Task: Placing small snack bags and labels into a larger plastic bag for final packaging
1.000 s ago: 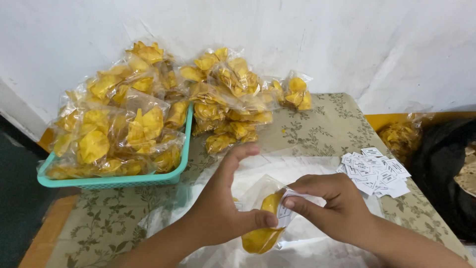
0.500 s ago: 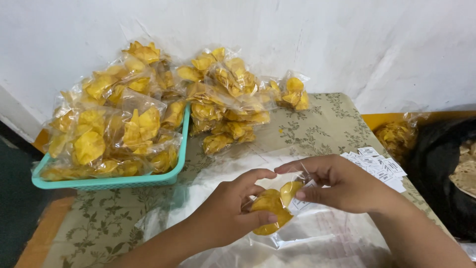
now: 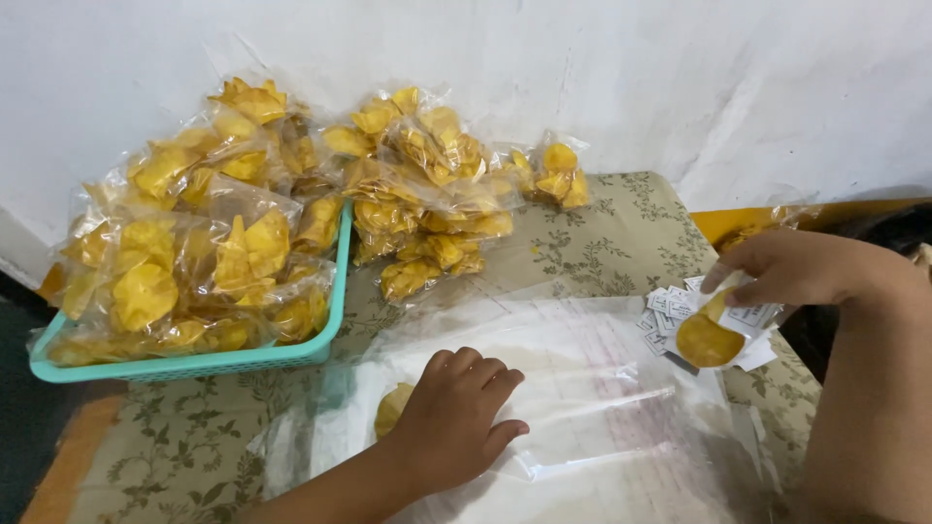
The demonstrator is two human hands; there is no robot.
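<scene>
My right hand (image 3: 791, 267) holds a small clear packet of yellow chips (image 3: 711, 338) with a white paper label on it, just above the pile of white labels (image 3: 668, 309) at the table's right edge. Palm down and with fingers curled, my left hand (image 3: 454, 415) rests on a large clear plastic bag (image 3: 592, 388) spread over the table's front. A yellow chip (image 3: 390, 408) shows at that hand's left side; whether the fingers grip it is unclear.
A teal basket (image 3: 335, 291) heaped with sealed chip packets (image 3: 194, 252) stands at the left. More packets (image 3: 427, 184) are piled against the white wall. Another bag of chips (image 3: 743, 231) and a dark bag lie off the table's right side.
My right hand carried the chip packet from the middle out to the right, over the labels. My left hand let go of it and dropped onto the plastic bag.
</scene>
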